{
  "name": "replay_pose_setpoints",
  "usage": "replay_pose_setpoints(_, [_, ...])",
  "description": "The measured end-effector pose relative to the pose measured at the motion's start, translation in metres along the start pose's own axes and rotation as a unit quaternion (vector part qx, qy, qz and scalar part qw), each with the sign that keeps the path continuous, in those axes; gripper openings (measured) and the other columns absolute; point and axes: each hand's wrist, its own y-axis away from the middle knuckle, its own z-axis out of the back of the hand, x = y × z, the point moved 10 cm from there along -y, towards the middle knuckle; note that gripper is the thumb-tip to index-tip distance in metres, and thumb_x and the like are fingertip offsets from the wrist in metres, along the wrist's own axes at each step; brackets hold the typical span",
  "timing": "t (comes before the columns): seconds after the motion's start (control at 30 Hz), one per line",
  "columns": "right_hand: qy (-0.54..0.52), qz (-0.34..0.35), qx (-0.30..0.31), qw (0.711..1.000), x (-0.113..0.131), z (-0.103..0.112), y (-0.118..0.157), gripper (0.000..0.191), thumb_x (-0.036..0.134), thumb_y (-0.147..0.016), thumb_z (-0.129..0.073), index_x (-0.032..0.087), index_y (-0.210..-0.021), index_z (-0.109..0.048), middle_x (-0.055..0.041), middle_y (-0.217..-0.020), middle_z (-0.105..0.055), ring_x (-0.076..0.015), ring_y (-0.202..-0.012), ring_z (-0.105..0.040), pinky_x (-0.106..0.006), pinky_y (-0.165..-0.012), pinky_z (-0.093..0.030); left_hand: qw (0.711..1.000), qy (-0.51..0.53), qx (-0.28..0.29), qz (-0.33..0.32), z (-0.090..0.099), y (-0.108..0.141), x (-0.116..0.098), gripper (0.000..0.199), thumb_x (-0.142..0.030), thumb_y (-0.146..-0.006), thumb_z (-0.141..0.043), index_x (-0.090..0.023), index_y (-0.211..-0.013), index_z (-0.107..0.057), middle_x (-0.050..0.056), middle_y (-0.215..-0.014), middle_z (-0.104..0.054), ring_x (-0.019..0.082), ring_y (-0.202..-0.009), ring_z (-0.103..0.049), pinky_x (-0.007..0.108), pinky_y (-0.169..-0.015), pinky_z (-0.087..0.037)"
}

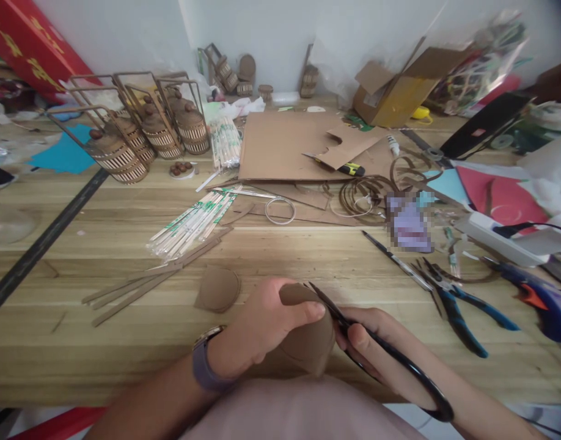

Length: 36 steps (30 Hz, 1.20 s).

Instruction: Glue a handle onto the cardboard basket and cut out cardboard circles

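My left hand [266,318] is closed on a piece of brown cardboard [308,345], its thumb pressed on the near face. A curved line is drawn on that cardboard. In my right hand [372,342] is a pair of black-handled scissors [409,366], fingers wrapped in the loops. The blades reach the upper right edge of the cardboard, close to my left thumb; whether they bite into it I cannot tell. On the table just left of my hands lies another small cardboard piece [219,288] with a round outline.
Pliers [454,305], a pen [395,260] and a blue glue gun [537,299] lie to the right. A cutter knife [351,168] rests on a cardboard sheet [280,140] behind. Wrapped chopsticks [193,223], cardboard strips [138,287] and several slatted baskets [120,159] are at left.
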Motion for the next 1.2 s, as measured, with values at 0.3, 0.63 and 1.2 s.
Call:
replay_pose_setpoints(0.3, [0.036,0.007,-0.003,0.999,0.007,0.002,-0.002,0.067,0.084,-0.087,-0.029,0.022,-0.066,-0.041,0.0049,-0.055,-0.035,-0.0104,-0.05,-0.029,-0.025,-0.044,-0.022,1.0,-0.017,-0.011,0.015,0.006,0.0,0.007,0.03,-0.041,-0.075,-0.075,-0.018,-0.094,-0.076,0.001,-0.089,-0.076,0.023,-0.088,-0.066,0.029,-0.075,-0.047])
replay_pose_setpoints(0.63, [0.064,0.0,-0.036,0.997,0.001,0.01,-0.001,0.068,0.085,-0.086,-0.029,0.022,-0.066,-0.043,0.0043,-0.053,-0.038,-0.0111,-0.05,-0.03,-0.026,-0.044,-0.023,0.999,0.051,-0.004,0.017,0.003,-0.005,0.004,0.03,-0.043,-0.073,-0.076,-0.019,-0.09,-0.075,0.002,-0.089,-0.076,0.022,-0.087,-0.065,0.029,-0.075,-0.046])
replay_pose_setpoints(1.2, [0.013,-0.005,-0.015,1.0,-0.006,0.001,-0.007,0.071,0.09,-0.081,-0.029,0.022,-0.071,-0.046,0.0068,-0.048,-0.035,-0.0097,-0.044,-0.029,-0.025,-0.04,-0.021,0.992,0.093,-0.078,0.035,0.013,-0.002,0.009,0.029,-0.04,-0.07,-0.076,-0.017,-0.087,-0.074,0.002,-0.082,-0.074,0.021,-0.079,-0.065,0.029,-0.069,-0.046])
